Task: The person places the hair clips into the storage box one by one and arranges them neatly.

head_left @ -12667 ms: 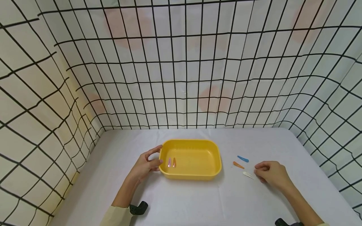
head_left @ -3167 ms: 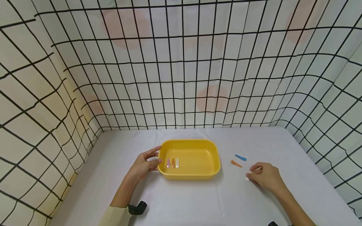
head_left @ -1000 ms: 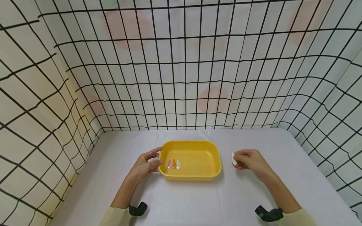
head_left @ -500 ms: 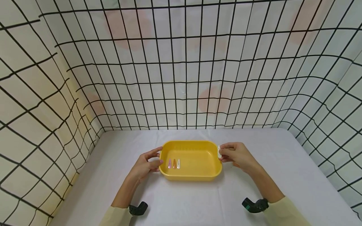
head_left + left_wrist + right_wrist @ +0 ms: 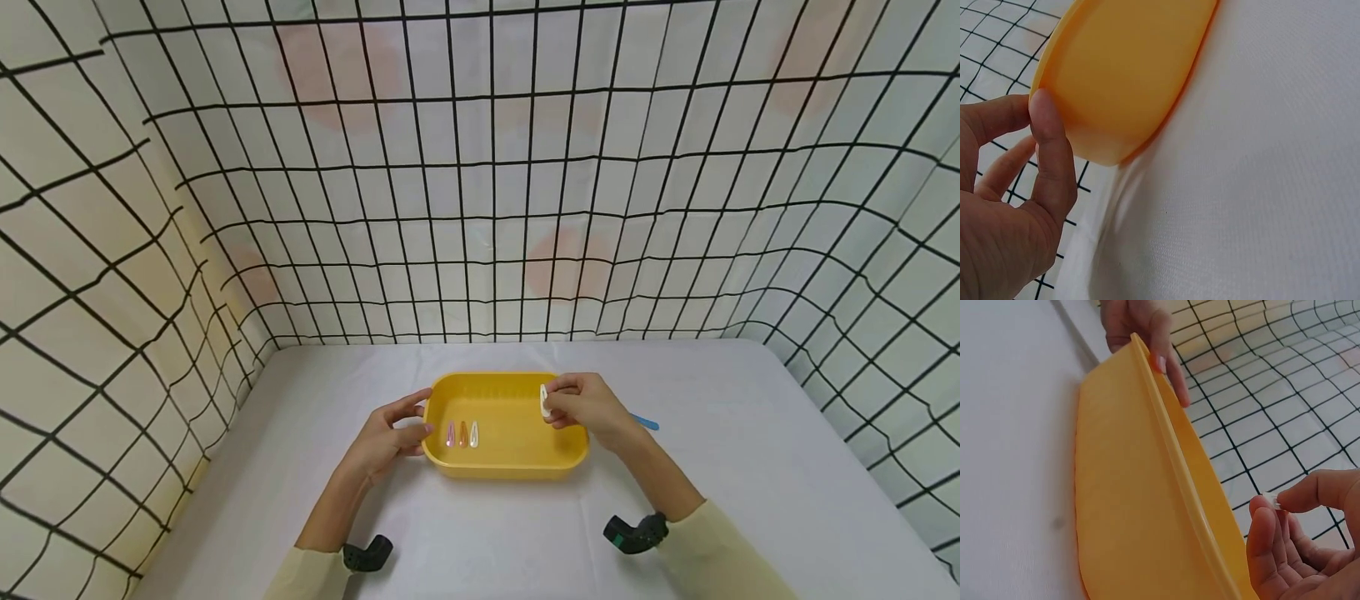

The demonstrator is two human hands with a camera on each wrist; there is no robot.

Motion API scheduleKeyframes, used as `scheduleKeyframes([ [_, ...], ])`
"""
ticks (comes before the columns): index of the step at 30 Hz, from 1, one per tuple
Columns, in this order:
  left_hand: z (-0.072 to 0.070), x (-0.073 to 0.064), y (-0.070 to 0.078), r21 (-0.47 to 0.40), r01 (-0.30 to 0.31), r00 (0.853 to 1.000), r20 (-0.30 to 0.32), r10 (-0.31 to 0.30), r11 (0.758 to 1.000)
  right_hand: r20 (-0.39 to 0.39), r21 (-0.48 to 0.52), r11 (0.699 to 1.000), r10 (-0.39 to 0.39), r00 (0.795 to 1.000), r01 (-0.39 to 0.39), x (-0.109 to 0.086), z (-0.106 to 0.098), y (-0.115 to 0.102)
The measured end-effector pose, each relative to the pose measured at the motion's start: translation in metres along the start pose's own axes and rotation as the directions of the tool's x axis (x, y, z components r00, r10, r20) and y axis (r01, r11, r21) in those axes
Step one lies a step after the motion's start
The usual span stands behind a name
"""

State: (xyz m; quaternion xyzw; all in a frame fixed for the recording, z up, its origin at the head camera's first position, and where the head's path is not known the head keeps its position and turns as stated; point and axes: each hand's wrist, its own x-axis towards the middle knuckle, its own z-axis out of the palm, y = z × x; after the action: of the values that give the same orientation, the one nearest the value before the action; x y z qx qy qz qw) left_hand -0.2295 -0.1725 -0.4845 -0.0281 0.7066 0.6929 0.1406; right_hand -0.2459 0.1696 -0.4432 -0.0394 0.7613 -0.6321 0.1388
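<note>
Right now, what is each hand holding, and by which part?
The left hand holds the yellow, rounded rectangular tray by its left rim; the right hand pinches a slim white hair clip, though where along it I cannot tell.

The tray point(image 5: 513, 437) is made of smooth yellow plastic, softly glossy inside. In the tray, a hard, shiny finish is shown by the pink clip point(image 5: 451, 434), orange clip point(image 5: 462, 434) and white clip point(image 5: 474, 434). Smooth surfaces are seen on the second white clip point(image 5: 544, 401) above the tray and the blue clip point(image 5: 647, 422) right of it. Beneath the tray, matt, finely textured white cloth point(image 5: 480, 533) is spread. In front of it, matt fabric sleeves point(image 5: 723, 554) are worn.
</note>
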Motion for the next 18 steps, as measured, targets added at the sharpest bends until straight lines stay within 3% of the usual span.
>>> scheduleKeyframes([
  [18,-0.001,0.001,0.000,-0.007,0.024,1.000,-0.012,-0.024,1.000,-0.042,0.027,0.990,0.141,0.989,-0.139,0.029,0.049,0.005],
])
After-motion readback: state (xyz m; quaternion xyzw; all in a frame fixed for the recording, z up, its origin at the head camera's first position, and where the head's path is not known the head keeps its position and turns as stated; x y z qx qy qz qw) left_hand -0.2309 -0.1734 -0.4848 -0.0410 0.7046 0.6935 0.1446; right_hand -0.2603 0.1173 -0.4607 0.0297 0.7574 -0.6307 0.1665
